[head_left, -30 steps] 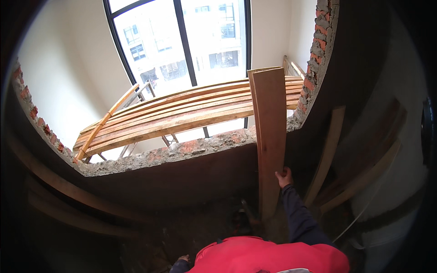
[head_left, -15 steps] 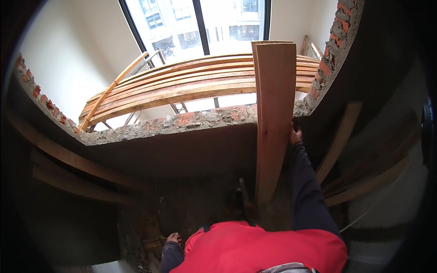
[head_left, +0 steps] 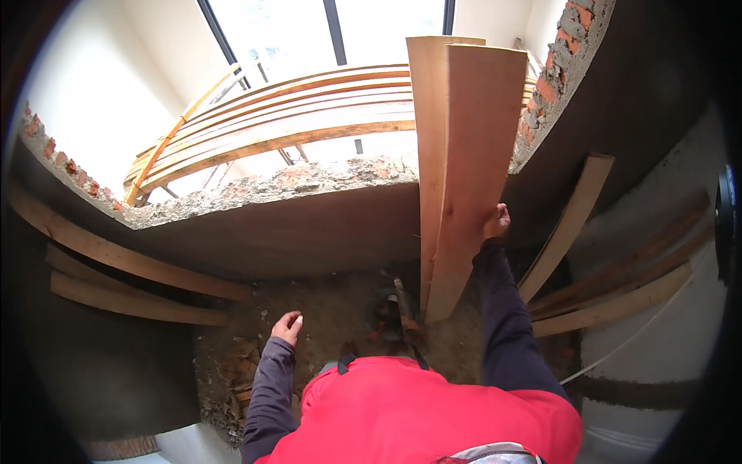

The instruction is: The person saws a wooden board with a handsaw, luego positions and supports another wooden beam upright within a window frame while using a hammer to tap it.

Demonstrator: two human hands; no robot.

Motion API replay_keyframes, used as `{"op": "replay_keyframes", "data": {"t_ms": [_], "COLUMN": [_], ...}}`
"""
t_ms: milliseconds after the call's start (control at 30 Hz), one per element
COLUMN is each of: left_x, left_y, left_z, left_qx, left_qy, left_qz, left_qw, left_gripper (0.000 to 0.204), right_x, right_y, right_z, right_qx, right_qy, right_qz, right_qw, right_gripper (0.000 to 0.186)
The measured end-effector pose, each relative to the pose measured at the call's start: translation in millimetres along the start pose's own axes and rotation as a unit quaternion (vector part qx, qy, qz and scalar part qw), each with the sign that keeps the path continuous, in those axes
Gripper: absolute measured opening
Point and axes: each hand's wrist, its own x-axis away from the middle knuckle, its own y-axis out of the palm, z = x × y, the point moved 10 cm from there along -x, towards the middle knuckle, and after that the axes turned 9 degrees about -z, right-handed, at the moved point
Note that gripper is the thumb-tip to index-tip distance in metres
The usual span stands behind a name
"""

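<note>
Right hand [head_left: 497, 222] is at the right edge of the front board [head_left: 483, 147], fingers curled in and closed on that edge, as far as the view shows; fingertips behind the wood can't be made out. Front board stands just left of this hand, long axis near upright, top leaning a bit right, bottom end down by the floor [head_left: 328, 309], top well above the rough sill [head_left: 301, 182] of the wall opening. Contact is partway down the board's length, top end well above the hand. Rear board [head_left: 430, 116] is behind, showing along the left side and top; front one overlaps the rest of it. Can't tell if more are stacked there.

Key relation: board sits between the two hands but right up against the right one, so right is clearly nearer. Left hand [head_left: 287, 328] hangs low and well apart on the left, half-curled, loose, nothing seen in it.

Around: leaning board [head_left: 570, 220] right of the right arm, more boards [head_left: 618, 301] beyond it, curved-looking planks [head_left: 139, 305] on the left, plank platform [head_left: 309, 127] past the sill. Dark object near the feet, too unclear to name.
</note>
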Motion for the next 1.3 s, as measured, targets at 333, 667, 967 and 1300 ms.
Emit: {"op": "replay_keyframes", "data": {"t_ms": [333, 667, 967, 1300], "left_x": [0.6, -81.4, -202.7, -170.2], "left_y": [-3.2, 126.7, 284.7, 280.4], "left_z": [23.8, 177.0, 303.7, 310.4], "left_qx": [-0.001, 0.033, 0.005, 0.045], "left_qy": [-0.037, 0.108, 0.107, 0.193], "left_qz": [-0.016, -0.133, -0.084, 0.046], "left_qw": [0.999, 0.985, 0.991, 0.979], "left_gripper": [0.031, 0.04, 0.082, 0.03], "right_x": [-17.3, -76.1, -80.1, 89.2], "right_y": [-185.9, -256.1, -286.8, -190.0], "right_z": [-107.3, -20.3, -7.9, -22.5], "right_qx": [0.255, 0.356, 0.315, 0.094], "right_qy": [0.085, 0.154, 0.08, 0.119], "right_qz": [0.294, 0.261, 0.192, -0.021], "right_qw": [0.917, 0.884, 0.926, 0.988], "right_gripper": [0.058, 0.059, 0.048, 0.03]}}
